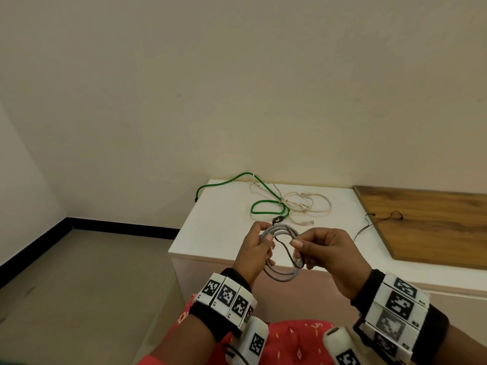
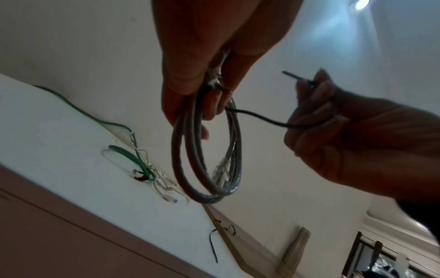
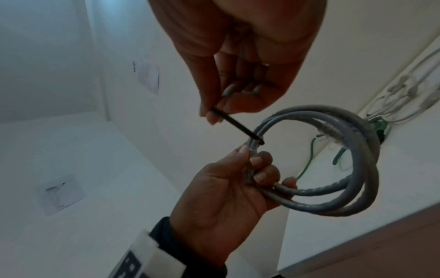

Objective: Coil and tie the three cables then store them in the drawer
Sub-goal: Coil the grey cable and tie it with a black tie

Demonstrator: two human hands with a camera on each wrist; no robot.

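Note:
A grey cable coil (image 1: 279, 277) hangs in front of me above the cabinet's front edge. My left hand (image 1: 263, 234) grips its loops on the left side, fingers curled round them (image 3: 252, 163). A thin black tie (image 1: 286, 250) runs from the gripped bundle (image 3: 258, 141) across the coil's opening. My right hand (image 1: 299, 250) pinches the tie's free end (image 3: 221, 111) between thumb and fingers. The coil (image 2: 207, 159) shows clear plugs tucked inside. A green cable (image 1: 263, 206) and a cream cable (image 1: 312, 204) lie loose and tangled together on the white cabinet top (image 1: 210, 233).
A wooden board (image 1: 427, 225) lies on the cabinet top to the right, with thin black ties (image 1: 395, 214) on it and one (image 1: 363, 230) trailing off its left edge. The cabinet's brown front (image 2: 71, 235) faces me. Bare floor spreads to the left.

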